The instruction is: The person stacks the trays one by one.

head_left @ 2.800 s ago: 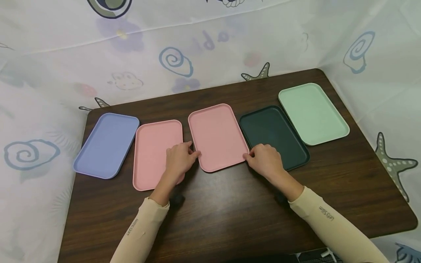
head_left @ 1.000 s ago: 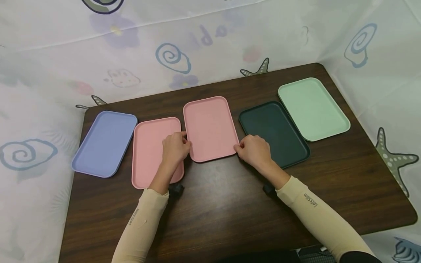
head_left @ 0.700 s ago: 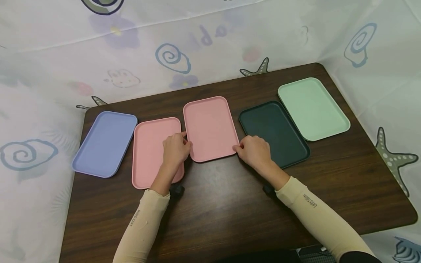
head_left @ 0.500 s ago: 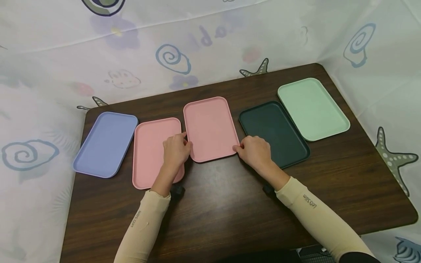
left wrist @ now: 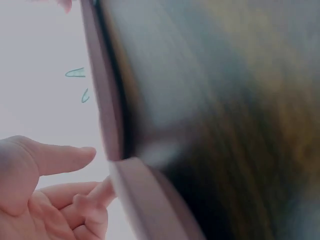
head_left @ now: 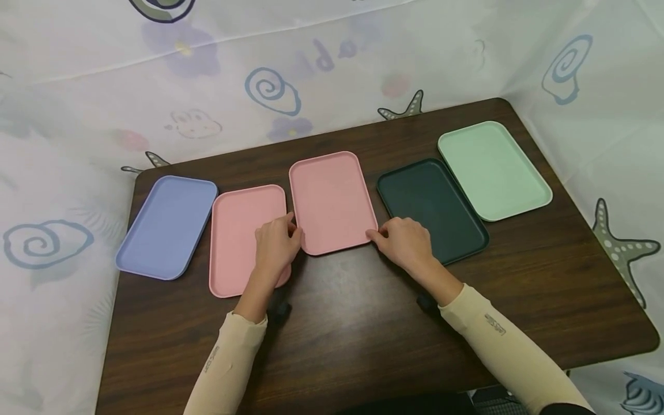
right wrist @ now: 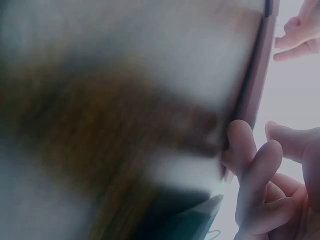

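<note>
In the head view a pink tray lies mid-table, with a second pink tray on its left and a dark green tray on its right. My left hand is over the second tray's right side, fingertips at the middle tray's lower left edge. Beside that tray's lower right corner is my right hand, thumb at the rim. The left wrist view shows my left hand with thumb and fingers apart near two pink rims. My right hand's thumb and bent fingers stand apart, a fingertip at a pink rim.
A blue tray lies at the table's far left. At the back right a light green tray sits against the dark green one. White patterned cloth hangs behind the brown table and along its sides.
The middle pink tray has shifted slightly left and back since the earliest frame, and both hands moved with it. In the last half second the fingers have loosened slightly while the trays stay in place.
</note>
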`<state>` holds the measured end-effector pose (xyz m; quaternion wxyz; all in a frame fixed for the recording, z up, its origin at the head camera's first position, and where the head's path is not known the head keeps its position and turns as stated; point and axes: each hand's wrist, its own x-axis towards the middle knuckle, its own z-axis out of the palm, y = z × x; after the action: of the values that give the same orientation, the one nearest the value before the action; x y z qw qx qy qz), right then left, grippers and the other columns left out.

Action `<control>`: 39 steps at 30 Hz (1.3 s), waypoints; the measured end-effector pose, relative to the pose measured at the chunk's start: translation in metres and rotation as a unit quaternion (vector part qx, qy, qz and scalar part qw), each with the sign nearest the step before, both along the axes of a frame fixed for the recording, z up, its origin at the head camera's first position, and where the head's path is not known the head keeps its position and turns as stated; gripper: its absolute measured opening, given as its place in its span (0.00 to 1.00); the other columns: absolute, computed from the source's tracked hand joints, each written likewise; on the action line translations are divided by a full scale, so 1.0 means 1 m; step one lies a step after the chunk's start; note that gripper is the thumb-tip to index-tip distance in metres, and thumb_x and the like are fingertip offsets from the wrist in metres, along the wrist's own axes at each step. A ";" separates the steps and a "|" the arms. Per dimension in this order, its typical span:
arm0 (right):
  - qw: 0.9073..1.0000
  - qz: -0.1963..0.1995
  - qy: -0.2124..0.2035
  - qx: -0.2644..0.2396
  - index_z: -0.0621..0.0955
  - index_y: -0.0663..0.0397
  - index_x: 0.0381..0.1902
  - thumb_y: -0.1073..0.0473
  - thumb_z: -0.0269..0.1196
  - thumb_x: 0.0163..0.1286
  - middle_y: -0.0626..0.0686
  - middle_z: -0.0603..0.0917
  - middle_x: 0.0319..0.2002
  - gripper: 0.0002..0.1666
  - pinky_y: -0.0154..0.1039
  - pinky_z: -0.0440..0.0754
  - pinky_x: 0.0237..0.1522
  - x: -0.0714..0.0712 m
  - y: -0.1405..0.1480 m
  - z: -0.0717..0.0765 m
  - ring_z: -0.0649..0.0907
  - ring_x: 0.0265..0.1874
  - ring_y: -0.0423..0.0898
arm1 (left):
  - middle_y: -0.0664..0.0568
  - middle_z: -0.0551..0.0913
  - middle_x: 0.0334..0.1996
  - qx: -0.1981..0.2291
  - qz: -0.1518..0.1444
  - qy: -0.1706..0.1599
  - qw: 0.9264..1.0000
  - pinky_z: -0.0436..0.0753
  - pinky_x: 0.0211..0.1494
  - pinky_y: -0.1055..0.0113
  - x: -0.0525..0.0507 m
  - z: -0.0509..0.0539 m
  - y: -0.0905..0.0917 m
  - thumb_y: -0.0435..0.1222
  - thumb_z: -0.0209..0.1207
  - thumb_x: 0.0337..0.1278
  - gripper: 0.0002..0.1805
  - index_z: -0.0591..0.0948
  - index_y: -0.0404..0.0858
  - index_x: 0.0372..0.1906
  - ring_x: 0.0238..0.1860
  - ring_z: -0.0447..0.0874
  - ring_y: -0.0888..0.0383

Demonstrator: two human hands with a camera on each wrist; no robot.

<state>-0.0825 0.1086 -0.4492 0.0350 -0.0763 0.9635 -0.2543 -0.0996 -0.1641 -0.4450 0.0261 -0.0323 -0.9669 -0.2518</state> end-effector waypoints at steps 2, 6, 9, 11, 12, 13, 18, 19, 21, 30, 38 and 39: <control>1.000 0.001 -0.001 -0.006 0.90 0.48 0.30 0.40 0.64 0.66 0.45 0.80 0.15 0.20 0.38 0.65 0.12 0.003 0.002 0.003 0.73 0.14 0.43 | 0.42 0.87 0.44 0.009 -0.004 0.002 1.000 0.72 0.46 0.45 0.004 0.001 -0.002 0.37 0.61 0.59 0.19 0.84 0.29 0.51 0.34 0.83 0.43; 1.000 -0.003 -0.007 -0.019 0.90 0.49 0.35 0.40 0.64 0.66 0.44 0.80 0.16 0.21 0.38 0.64 0.12 0.011 0.010 0.011 0.73 0.15 0.43 | 0.42 0.87 0.34 0.020 -0.009 0.011 1.000 0.73 0.37 0.50 0.013 0.003 -0.005 0.39 0.62 0.60 0.24 0.80 0.28 0.57 0.21 0.76 0.48; 0.999 -0.014 -0.020 -0.029 0.90 0.51 0.39 0.40 0.63 0.66 0.43 0.78 0.15 0.22 0.38 0.64 0.12 0.016 0.020 0.016 0.73 0.15 0.43 | 0.41 0.85 0.38 0.012 -0.005 0.035 0.999 0.71 0.36 0.49 0.020 0.005 -0.003 0.40 0.63 0.59 0.27 0.78 0.29 0.60 0.26 0.77 0.47; 0.999 -0.024 -0.032 -0.038 0.89 0.52 0.41 0.39 0.62 0.67 0.43 0.77 0.15 0.24 0.38 0.65 0.12 0.020 0.029 0.018 0.74 0.15 0.43 | 0.40 0.83 0.43 0.010 -0.002 0.066 0.998 0.70 0.38 0.48 0.024 0.006 0.001 0.40 0.65 0.58 0.28 0.77 0.30 0.62 0.33 0.80 0.46; 0.998 -0.030 -0.039 -0.042 0.89 0.52 0.42 0.38 0.62 0.67 0.43 0.78 0.15 0.25 0.38 0.66 0.13 0.022 0.035 0.019 0.74 0.15 0.43 | 0.40 0.82 0.45 0.011 -0.002 0.084 0.996 0.70 0.38 0.48 0.027 0.007 0.005 0.40 0.65 0.57 0.28 0.77 0.31 0.62 0.36 0.80 0.46; 0.997 -0.035 -0.045 -0.047 0.88 0.52 0.43 0.37 0.61 0.68 0.43 0.79 0.15 0.25 0.39 0.67 0.13 0.024 0.040 0.021 0.75 0.15 0.43 | 0.41 0.82 0.46 0.016 -0.005 0.104 0.994 0.69 0.36 0.48 0.029 0.008 0.009 0.39 0.66 0.56 0.28 0.78 0.32 0.62 0.36 0.80 0.46; 0.992 -0.073 -0.061 -0.078 0.87 0.53 0.47 0.34 0.58 0.68 0.43 0.85 0.20 0.30 0.41 0.71 0.18 0.038 0.076 0.025 0.79 0.20 0.43 | 0.48 0.83 0.42 0.060 -0.053 0.166 0.983 0.69 0.30 0.57 0.046 0.008 0.045 0.35 0.66 0.55 0.24 0.80 0.38 0.59 0.27 0.75 0.57; 0.991 -0.083 -0.059 -0.082 0.86 0.54 0.47 0.34 0.58 0.68 0.44 0.86 0.21 0.30 0.41 0.71 0.19 0.041 0.084 0.026 0.80 0.20 0.43 | 0.50 0.83 0.41 0.072 -0.064 0.168 0.981 0.69 0.29 0.60 0.051 0.008 0.055 0.35 0.66 0.55 0.24 0.81 0.39 0.59 0.25 0.73 0.59; 0.989 -0.107 -0.057 -0.087 0.86 0.55 0.48 0.33 0.57 0.69 0.44 0.86 0.22 0.32 0.41 0.72 0.20 0.047 0.101 0.027 0.81 0.21 0.43 | 0.53 0.83 0.39 0.090 -0.085 0.157 0.980 0.70 0.27 0.64 0.059 0.007 0.073 0.35 0.65 0.56 0.22 0.81 0.40 0.58 0.23 0.71 0.63; 0.973 -0.208 -0.067 -0.070 0.82 0.57 0.55 0.32 0.53 0.70 0.52 0.88 0.27 0.36 0.43 0.70 0.27 0.064 0.164 0.022 0.82 0.19 0.39 | 0.58 0.83 0.41 0.116 -0.149 -0.010 0.982 0.78 0.39 0.62 0.082 0.000 0.133 0.41 0.61 0.62 0.25 0.77 0.37 0.63 0.38 0.82 0.58; 0.971 -0.207 -0.107 -0.060 0.74 0.62 0.65 0.34 0.53 0.71 0.54 0.89 0.32 0.41 0.45 0.72 0.30 0.060 0.181 0.008 0.83 0.23 0.40 | 0.51 0.79 0.51 0.161 -0.164 -0.155 0.961 0.75 0.45 0.65 0.079 -0.009 0.165 0.46 0.55 0.68 0.34 0.66 0.30 0.71 0.35 0.74 0.64; 0.971 -0.204 -0.111 -0.060 0.73 0.62 0.66 0.34 0.53 0.71 0.53 0.89 0.32 0.41 0.45 0.72 0.30 0.059 0.181 0.006 0.82 0.23 0.39 | 0.51 0.79 0.51 0.169 -0.161 -0.166 0.958 0.74 0.45 0.65 0.078 -0.010 0.168 0.47 0.55 0.67 0.35 0.65 0.30 0.71 0.34 0.73 0.64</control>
<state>-0.0231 0.2899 -0.4428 0.0843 0.1491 0.9318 -0.3200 -0.0214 0.0036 -0.4546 -0.1710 -0.1407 -0.8829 -0.4140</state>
